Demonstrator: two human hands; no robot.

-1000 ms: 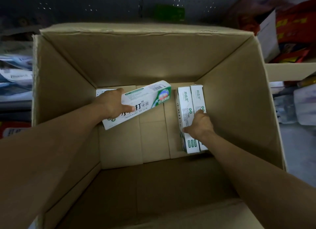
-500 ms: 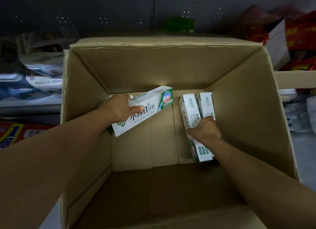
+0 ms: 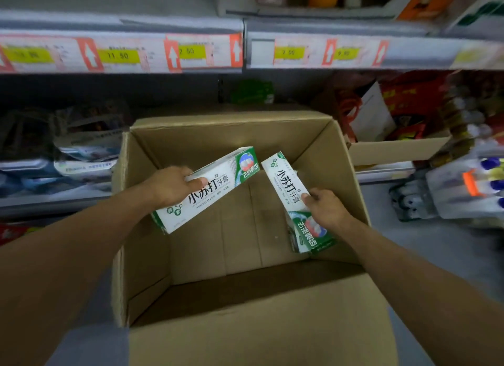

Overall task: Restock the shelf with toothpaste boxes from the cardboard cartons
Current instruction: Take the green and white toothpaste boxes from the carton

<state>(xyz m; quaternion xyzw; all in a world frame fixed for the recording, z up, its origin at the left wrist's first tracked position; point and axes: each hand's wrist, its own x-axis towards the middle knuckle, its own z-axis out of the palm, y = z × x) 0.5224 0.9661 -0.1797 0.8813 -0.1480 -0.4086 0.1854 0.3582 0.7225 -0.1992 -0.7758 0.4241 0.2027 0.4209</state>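
An open cardboard carton [image 3: 338, 158] stands on the floor in front of the shelving. My left hand [image 3: 171, 184] grips a white and green toothpaste box [image 3: 218, 185] slanted above the carton's left side. My right hand [image 3: 326, 208] grips toothpaste boxes [image 3: 286, 182] held lengthwise over the carton's right side; a second box seems to sit behind the front one. The carton's bottom shows bare cardboard under both hands.
A shelf edge [image 3: 245, 49] with yellow price tags and red arrows runs across the top. Packaged goods [image 3: 81, 152] fill the lower left shelf. Red packs [image 3: 409, 100] and bottles [image 3: 469, 185] crowd the right, beside a cardboard flap [image 3: 395, 150].
Both hands have lifted their toothpaste boxes up off the carton's bottom. The view has tilted up, bringing the price-tag shelf edge into sight.
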